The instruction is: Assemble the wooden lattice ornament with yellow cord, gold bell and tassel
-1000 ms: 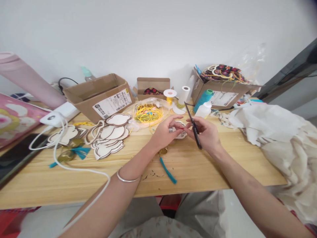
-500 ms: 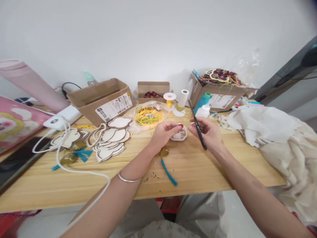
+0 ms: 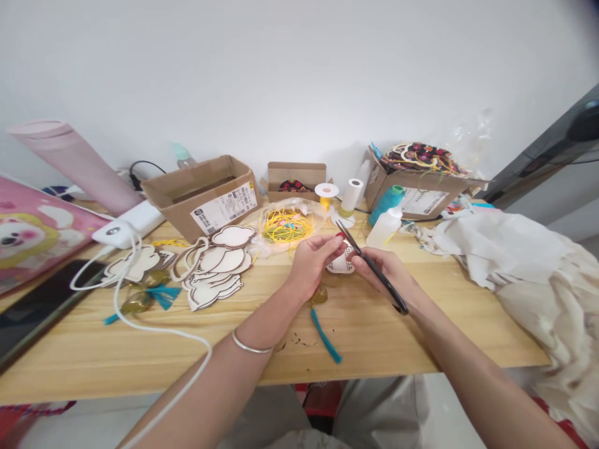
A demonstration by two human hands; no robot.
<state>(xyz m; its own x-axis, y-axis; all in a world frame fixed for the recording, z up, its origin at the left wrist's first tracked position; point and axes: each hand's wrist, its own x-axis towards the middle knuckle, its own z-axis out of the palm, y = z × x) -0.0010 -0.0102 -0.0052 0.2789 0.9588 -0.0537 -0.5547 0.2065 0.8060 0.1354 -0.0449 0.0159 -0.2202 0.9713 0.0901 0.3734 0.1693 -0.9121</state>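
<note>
My left hand (image 3: 312, 265) pinches a small red cord end (image 3: 339, 236) between its fingertips. My right hand (image 3: 380, 269) grips black-handled scissors (image 3: 377, 272), whose blades slant up and left, their tips at the red cord. Just below the fingers lies a small lattice-cut wooden ornament (image 3: 341, 263), partly hidden by both hands. A teal tassel (image 3: 324, 335) with a gold bead (image 3: 319, 295) lies on the wooden table (image 3: 384, 343) below my left hand. I cannot tell whether the tassel joins the ornament.
Stacked wooden cut-outs (image 3: 215, 268) and a white cable (image 3: 163, 330) lie left of my hands. Behind stand cardboard boxes (image 3: 203, 199), yellow cord in plastic (image 3: 285, 226), a white bottle (image 3: 384, 228) and a teal thread cone (image 3: 386, 206). White cloth (image 3: 528, 268) heaps at right.
The scissors have swung from nearly upright to a slant, tips now at the red cord. My right hand has turned and moved closer to my left hand.
</note>
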